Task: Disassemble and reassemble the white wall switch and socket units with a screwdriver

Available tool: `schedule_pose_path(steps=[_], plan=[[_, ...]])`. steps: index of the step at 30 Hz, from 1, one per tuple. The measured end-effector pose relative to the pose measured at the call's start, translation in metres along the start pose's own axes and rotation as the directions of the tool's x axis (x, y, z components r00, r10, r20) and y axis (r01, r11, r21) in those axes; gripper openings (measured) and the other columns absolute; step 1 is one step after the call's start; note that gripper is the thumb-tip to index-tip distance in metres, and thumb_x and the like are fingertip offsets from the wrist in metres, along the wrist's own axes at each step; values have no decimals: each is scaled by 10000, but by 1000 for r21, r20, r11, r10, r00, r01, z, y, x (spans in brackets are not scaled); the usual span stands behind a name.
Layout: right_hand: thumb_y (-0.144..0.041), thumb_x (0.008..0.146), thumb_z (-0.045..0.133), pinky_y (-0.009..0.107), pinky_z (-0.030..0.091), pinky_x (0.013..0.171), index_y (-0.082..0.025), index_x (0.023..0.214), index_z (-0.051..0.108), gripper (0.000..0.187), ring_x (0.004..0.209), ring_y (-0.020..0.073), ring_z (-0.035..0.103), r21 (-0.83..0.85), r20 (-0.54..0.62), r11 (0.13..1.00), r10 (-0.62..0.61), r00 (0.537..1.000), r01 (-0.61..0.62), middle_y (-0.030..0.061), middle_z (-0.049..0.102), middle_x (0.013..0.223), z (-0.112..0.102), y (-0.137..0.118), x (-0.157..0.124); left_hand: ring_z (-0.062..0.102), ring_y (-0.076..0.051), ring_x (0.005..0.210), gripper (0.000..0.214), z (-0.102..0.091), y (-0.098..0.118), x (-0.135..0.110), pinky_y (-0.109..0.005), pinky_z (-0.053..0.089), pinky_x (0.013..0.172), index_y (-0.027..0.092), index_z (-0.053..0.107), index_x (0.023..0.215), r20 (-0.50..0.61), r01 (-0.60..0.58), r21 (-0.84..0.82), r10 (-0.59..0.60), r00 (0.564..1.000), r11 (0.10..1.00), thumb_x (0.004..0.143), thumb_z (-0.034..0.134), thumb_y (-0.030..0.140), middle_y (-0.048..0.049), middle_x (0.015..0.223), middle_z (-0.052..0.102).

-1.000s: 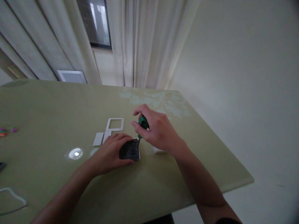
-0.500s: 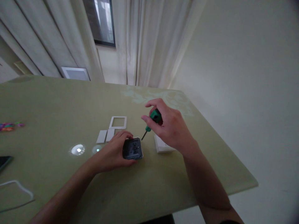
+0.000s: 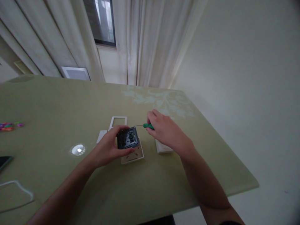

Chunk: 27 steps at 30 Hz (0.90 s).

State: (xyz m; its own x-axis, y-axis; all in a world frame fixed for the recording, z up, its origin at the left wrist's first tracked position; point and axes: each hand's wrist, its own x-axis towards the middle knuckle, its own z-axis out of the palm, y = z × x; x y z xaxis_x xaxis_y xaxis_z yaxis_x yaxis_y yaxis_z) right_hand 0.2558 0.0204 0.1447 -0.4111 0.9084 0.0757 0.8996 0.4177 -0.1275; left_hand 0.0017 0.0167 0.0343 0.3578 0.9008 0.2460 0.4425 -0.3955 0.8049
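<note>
My left hand grips a dark switch mechanism by its two opposite edges, thumb in front and fingers behind. Partly behind and under it lies a white square backplate with slots in its face. In my right hand is a screwdriver with a green handle, fingers wrapped round it. Its thin shaft points left, just off the mechanism's upper right corner and apart from it.
A white frame and a white plate lie behind my left hand. A white block sits under my right wrist. To the left are a white cable, a dark flat object and small colourful pieces.
My left hand has lifted the dark mechanism up and leftward off the white backplate. The screwdriver has swung from pointing down to nearly level, and my right hand has turned over.
</note>
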Motion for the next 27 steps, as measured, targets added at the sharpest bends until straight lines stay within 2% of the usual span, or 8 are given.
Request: schedule_pose_path(steps=[2,6,12,18,22,25,26,27], plan=[[-124,962,656,322,371,702,-175,1100,624,151,926,228,673,-25,99,1000,-9,995,11,122,715,1171,5,-1,0,721,-335,1143,713,1,-3,1,-515,581,1020,251,604,1359,-33,3,-18,-4,999,1000,781,922,522,-112,1269,740],[-152,870,718,324,408,710,-181,1273,606,420,1012,278,726,14,287,998,-58,956,57,140,762,1211,19,1,1,712,-327,1146,727,5,-5,3,-492,596,970,254,580,1386,-122,-13,-63,5,993,998,795,926,501,-106,1268,710],[-247,802,817,344,466,706,-145,1274,630,518,976,329,765,0,379,998,-56,924,60,188,794,1144,44,-1,12,682,-334,1204,686,12,-4,3,-534,564,1053,262,586,1387,-192,-58,-20,53,980,998,818,917,456,-109,1306,664],[-262,785,845,338,473,712,-150,1261,641,530,978,330,766,14,397,1000,-29,917,26,194,794,1136,54,2,17,681,-343,1270,760,19,-9,3,-574,549,1118,246,554,1439,-197,-13,-179,-23,980,984,809,927,454,-130,1365,659],[-269,803,847,333,473,714,-137,1236,670,487,949,322,763,71,372,997,-10,928,-18,187,802,1082,49,6,18,683,-335,1295,795,19,-11,3,-596,540,1154,257,564,1451,-183,16,-276,-69,981,961,775,955,407,-116,1392,673],[-289,1004,677,325,500,759,-149,1205,685,245,926,262,765,149,288,988,2,958,-47,146,803,1044,38,7,21,696,-337,1295,821,19,-8,3,-606,546,1164,258,564,1464,-159,43,-375,-110,981,926,762,971,383,-119,1401,685],[-315,1089,561,313,514,767,-156,1209,679,231,887,223,767,198,249,978,8,968,-59,128,801,1047,35,7,22,705,-336,1286,836,19,-7,3,-601,559,1156,260,557,1476,-145,51,-424,-124,982,904,762,975,377,-121,1403,688],[-354,1146,453,298,531,760,-161,1223,669,299,838,187,766,288,209,955,10,978,-71,112,796,1056,34,6,23,711,-334,1280,852,20,-5,2,-590,574,1147,264,548,1489,-131,54,-474,-131,983,879,763,980,369,-123,1409,689]])
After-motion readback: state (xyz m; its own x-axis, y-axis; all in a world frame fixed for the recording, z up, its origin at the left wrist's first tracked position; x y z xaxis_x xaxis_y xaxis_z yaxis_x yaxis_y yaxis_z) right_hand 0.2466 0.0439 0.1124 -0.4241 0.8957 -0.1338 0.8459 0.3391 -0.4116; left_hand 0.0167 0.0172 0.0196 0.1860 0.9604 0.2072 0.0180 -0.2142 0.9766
